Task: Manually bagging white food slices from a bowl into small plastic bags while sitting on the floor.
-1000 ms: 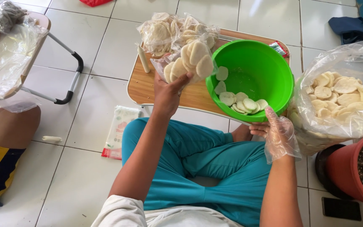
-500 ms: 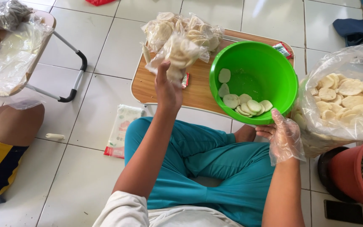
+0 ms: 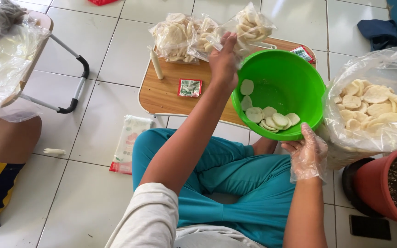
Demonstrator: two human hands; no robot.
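Crackers, pale and round, fill the small clear bag (image 3: 250, 24) that the left hand (image 3: 224, 62) grips by its lower end, lifted above the far edge of the low wooden tabletop (image 3: 166, 89) and beside the rim of the green bowl (image 3: 279, 94).

Nearest the camera are the person's crossed legs in teal trousers (image 3: 235, 183) on the white tiled floor (image 3: 88, 138). The right hand (image 3: 306, 154), in a loose clear plastic glove, sits just under the bowl's near rim with its fingers bent; whether it grips the bowl cannot be told. A few loose cracker slices (image 3: 269, 119) lie in the bowl's bottom.

Right of the bowl a large open plastic sack (image 3: 373, 105) holds many more crackers, with a red-brown plant pot (image 3: 391, 188) just beside it. A flat printed packet (image 3: 127, 144) lies on the floor by the left knee, and another person's bare knee (image 3: 5, 138) shows at the left edge.

Farther off on the tabletop lie a small red-and-green sachet (image 3: 189, 87), a white candle (image 3: 156, 64), and a heap of filled bags (image 3: 180, 36).
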